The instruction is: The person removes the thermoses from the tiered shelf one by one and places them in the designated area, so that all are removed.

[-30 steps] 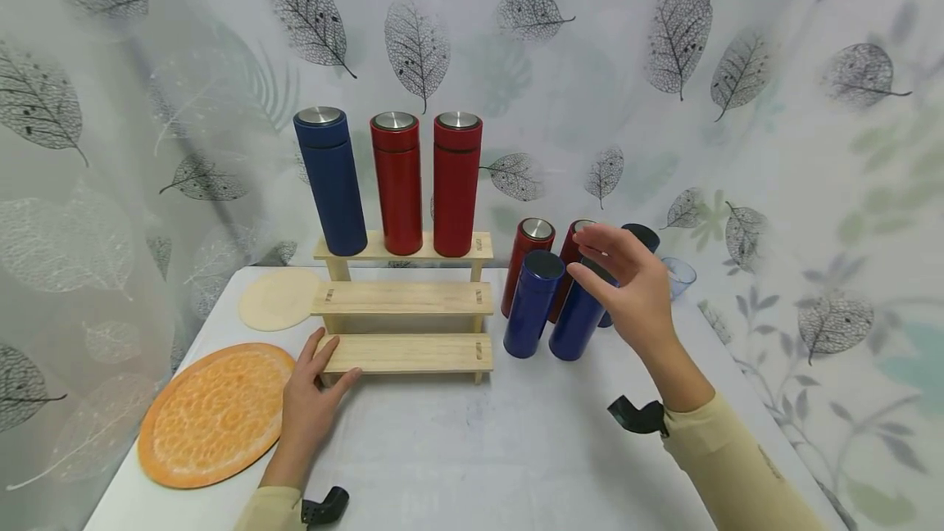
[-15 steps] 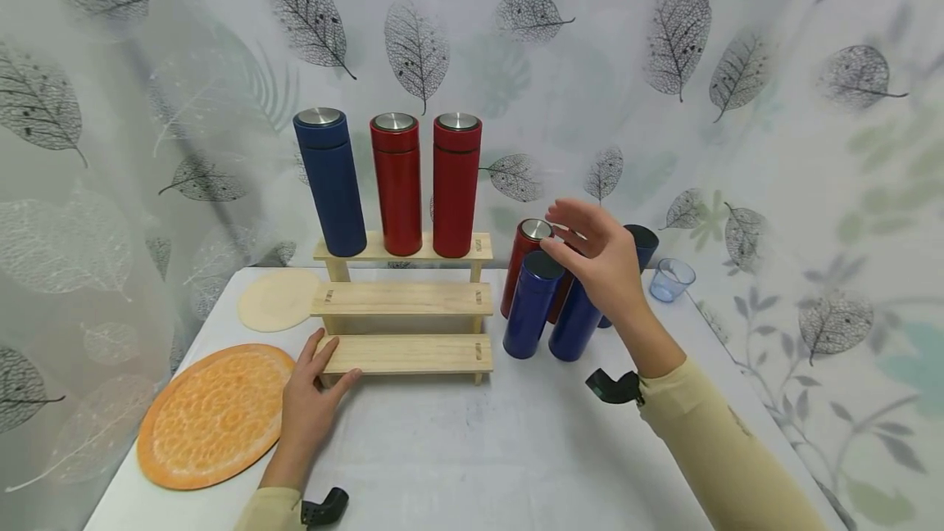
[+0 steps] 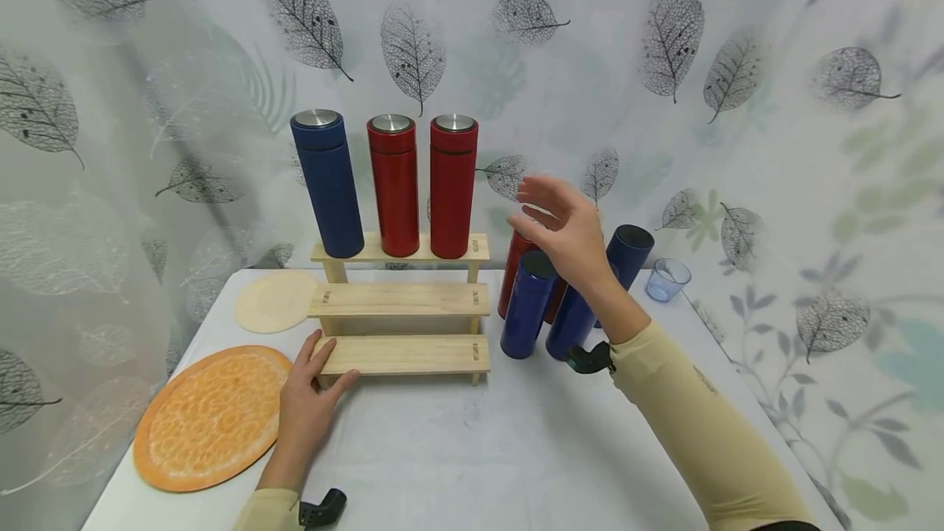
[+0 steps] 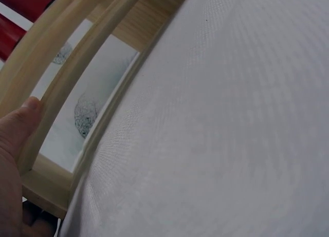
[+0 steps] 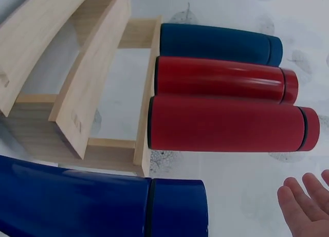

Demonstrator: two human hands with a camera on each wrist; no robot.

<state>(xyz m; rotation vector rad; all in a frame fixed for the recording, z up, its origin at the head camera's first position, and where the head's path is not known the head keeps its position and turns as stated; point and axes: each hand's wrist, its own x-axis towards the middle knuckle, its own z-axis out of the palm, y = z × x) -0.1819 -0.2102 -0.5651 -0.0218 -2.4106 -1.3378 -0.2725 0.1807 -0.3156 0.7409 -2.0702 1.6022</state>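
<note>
My left hand (image 3: 306, 404) grips the left end of the lowest step of a three-step wooden rack (image 3: 406, 355); in the left wrist view the thumb (image 4: 20, 124) lies along its front edge. On the top step stand a blue flask (image 3: 330, 195) and two red flasks, one in the middle (image 3: 395, 195) and one at the right (image 3: 453, 195). My right hand (image 3: 564, 232) hangs over the flasks right of the rack, fingers loosely bent and holding nothing. Beneath it are a blue flask (image 3: 527, 310) and a red flask (image 3: 514, 269), partly hidden by the hand.
Another blue flask (image 3: 571, 322) and a dark blue one (image 3: 630, 252) stand by the right forearm. A small blue glass (image 3: 667, 279) is near the table's right edge. At left lie an orange round mat (image 3: 214, 420) and a pale round mat (image 3: 274, 301). A leaf-print curtain (image 3: 516, 88) hangs behind.
My right hand has moved left and slightly up, from above the rear flasks to above the leftmost ones, uncovering the glass. My left hand has stayed on the rack.
</note>
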